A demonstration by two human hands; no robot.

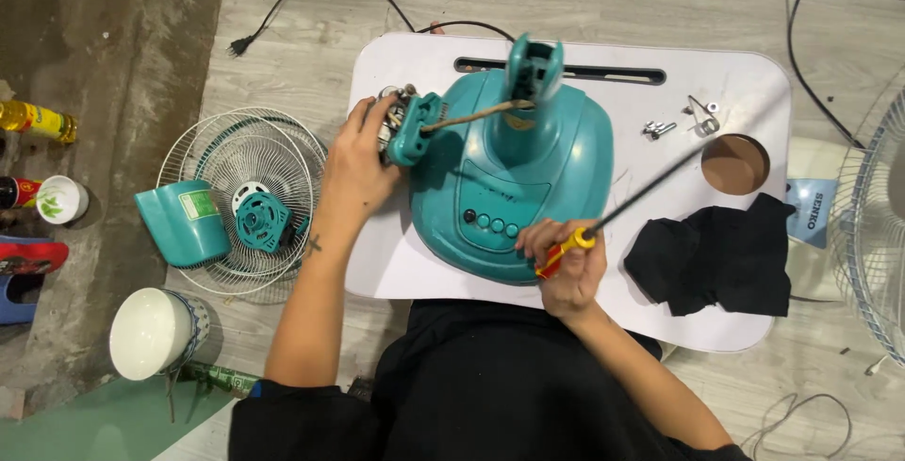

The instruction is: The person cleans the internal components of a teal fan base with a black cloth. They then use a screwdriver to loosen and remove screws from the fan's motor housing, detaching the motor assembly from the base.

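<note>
the right hand (566, 268) is closed around the red-and-yellow handle of a long screwdriver (641, 199), whose dark shaft runs up and to the right, its tip out over the white table (396, 272) near the small metal screws (658, 128). the left hand (358, 164) grips the teal motor part (407, 126) at the left edge of the teal fan base (514, 173), which sits on the table between both hands, its neck pointing away from the person.
</note>
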